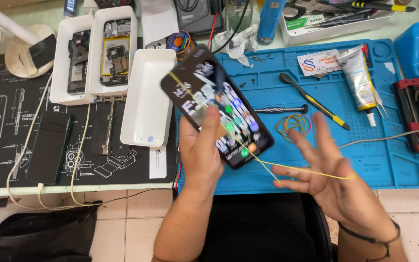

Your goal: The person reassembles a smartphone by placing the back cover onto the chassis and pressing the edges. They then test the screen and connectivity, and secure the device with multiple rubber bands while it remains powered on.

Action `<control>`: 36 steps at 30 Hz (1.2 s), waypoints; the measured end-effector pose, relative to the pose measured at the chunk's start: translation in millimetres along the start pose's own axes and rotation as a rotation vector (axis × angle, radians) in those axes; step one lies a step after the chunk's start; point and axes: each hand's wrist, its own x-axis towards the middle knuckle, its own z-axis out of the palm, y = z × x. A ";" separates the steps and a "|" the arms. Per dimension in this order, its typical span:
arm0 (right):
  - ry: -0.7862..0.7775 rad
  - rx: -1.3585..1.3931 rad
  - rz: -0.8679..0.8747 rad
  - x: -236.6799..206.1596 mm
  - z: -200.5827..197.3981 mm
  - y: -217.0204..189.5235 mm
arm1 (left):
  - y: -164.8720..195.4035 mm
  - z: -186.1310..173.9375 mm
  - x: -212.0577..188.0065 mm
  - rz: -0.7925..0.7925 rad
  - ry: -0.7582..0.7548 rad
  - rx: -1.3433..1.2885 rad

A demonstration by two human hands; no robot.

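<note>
My left hand (201, 154) holds a black smartphone (217, 106) with its lit screen facing up, tilted over the blue work mat (364, 155). A yellow rubber band (267, 167) runs from the phone's top corner, across the screen, to my right hand (333, 177). The right hand's fingers are spread and the band is hooked around them, pulled taut to the right. More rubber bands (293, 124) lie in a loose pile on the mat just above the right hand.
An empty white tray (147, 99) lies left of the phone; two more trays (93, 53) hold phone parts. A dark phone (49, 148) on a cable rests on the black mat. A black-and-yellow pry tool (314, 101), a screwdriver bit (281, 110) and a glue tube (359, 80) lie on the blue mat.
</note>
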 end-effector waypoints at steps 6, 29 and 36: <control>-0.150 0.017 0.110 15.0 -18.6 8.6 | 5.4 -26.8 -20.5 -0.427 -0.541 0.371; 0.364 -1.113 -0.460 7.3 22.5 -1.2 | 11.2 -24.7 -4.3 -0.496 -0.394 0.056; -0.028 -1.609 -0.972 15.1 34.4 -4.6 | -4.9 -1.2 -15.2 -0.531 -0.289 0.151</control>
